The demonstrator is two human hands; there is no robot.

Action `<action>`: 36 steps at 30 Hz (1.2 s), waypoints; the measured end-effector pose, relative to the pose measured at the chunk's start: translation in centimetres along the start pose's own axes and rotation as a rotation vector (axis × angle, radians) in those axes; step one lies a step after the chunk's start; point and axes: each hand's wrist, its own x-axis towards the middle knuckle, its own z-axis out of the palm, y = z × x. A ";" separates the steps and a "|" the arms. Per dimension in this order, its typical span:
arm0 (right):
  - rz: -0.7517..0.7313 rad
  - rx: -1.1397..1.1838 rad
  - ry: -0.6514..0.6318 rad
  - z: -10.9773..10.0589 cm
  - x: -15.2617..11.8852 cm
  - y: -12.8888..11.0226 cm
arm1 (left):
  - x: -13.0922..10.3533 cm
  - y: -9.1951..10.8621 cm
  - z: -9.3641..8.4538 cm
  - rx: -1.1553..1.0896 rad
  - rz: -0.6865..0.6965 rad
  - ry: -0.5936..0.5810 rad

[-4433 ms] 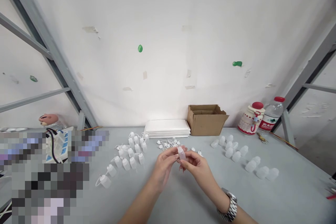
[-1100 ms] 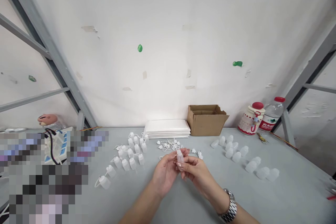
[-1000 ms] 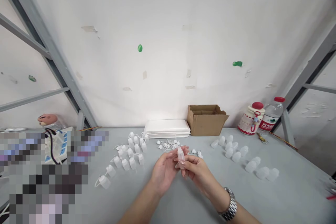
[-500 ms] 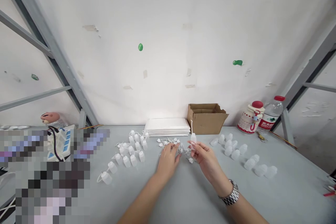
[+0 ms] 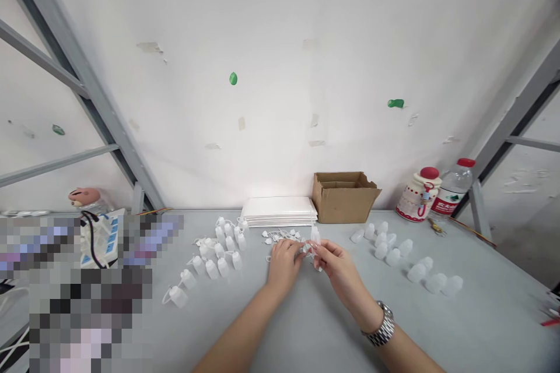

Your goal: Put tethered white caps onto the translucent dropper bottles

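My right hand [image 5: 336,268] is closed, its fingertips pinching a small translucent white bottle [image 5: 315,234] that stands upright with a thin stem on top. Close against it is my left hand [image 5: 284,265], closed at the thumb and fingers on a small white cap, mostly hidden by the fingertips. The two hands meet in front of a loose pile of white caps with thin straps [image 5: 280,236]. Several capped bottles with strap loops [image 5: 219,249] stand in rows to the left. On the right are several uncapped translucent bottles [image 5: 392,256].
Behind the hands lie stacked white padded envelopes [image 5: 279,210] and an open cardboard box [image 5: 347,204]. A red-lidded flask [image 5: 413,201] and a water bottle [image 5: 450,192] stand at the back right. A power strip with cables [image 5: 111,236] sits on the left.
My right hand has moved slightly left and lowered the bottle. My left hand has shifted a little right, so the fingertips of both hands now meet.
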 end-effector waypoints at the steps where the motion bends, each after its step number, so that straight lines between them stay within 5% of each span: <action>1: -0.001 -0.007 0.000 0.0 0.1 0.1 | 0.1 0.0 0.1 -0.004 -0.006 0.001; 10: -0.050 -0.159 0.012 0.0 0.2 0.6 | 1.3 0.2 0.4 -0.058 -0.088 0.075; 17: -0.115 -0.349 0.063 0.2 -0.1 0.8 | 1.5 0.0 -2.1 -0.117 -0.175 0.180; 24: -0.176 -0.524 0.118 -0.1 0.1 1.9 | 1.6 -0.2 -3.6 0.032 -0.098 0.215; 31: -0.140 -0.378 0.163 -0.9 0.9 0.5 | 1.0 0.0 -0.9 0.053 0.023 0.008; 36: -0.134 -0.355 0.138 -0.9 0.9 0.9 | 1.1 0.0 0.6 -0.062 -0.039 -0.002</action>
